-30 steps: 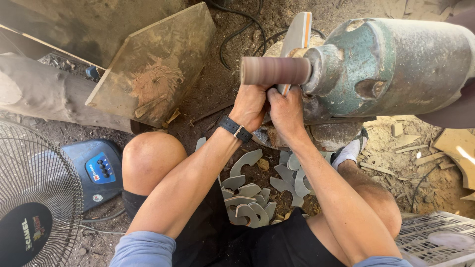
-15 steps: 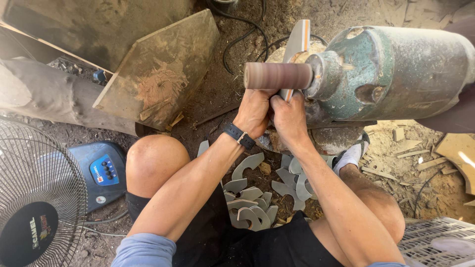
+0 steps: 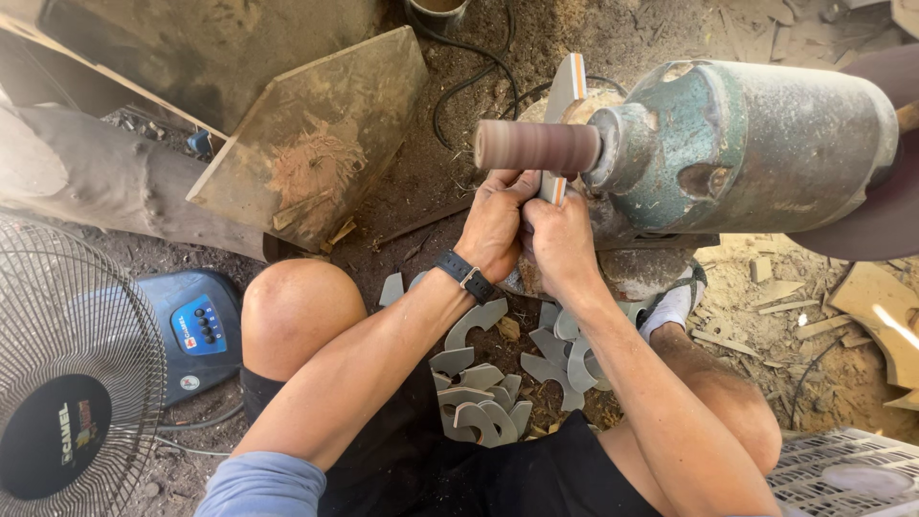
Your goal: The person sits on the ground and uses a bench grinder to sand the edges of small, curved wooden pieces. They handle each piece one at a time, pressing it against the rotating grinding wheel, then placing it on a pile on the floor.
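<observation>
Barely shifted since the earlier frame, your left hand and right hand stay clamped together on the flat workpiece, upright just beneath the horizontal sanding drum, right hand nearer the motor.

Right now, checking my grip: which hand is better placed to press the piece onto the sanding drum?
Probably the right hand: it grips the flat piece directly beneath the sanding drum.
</observation>
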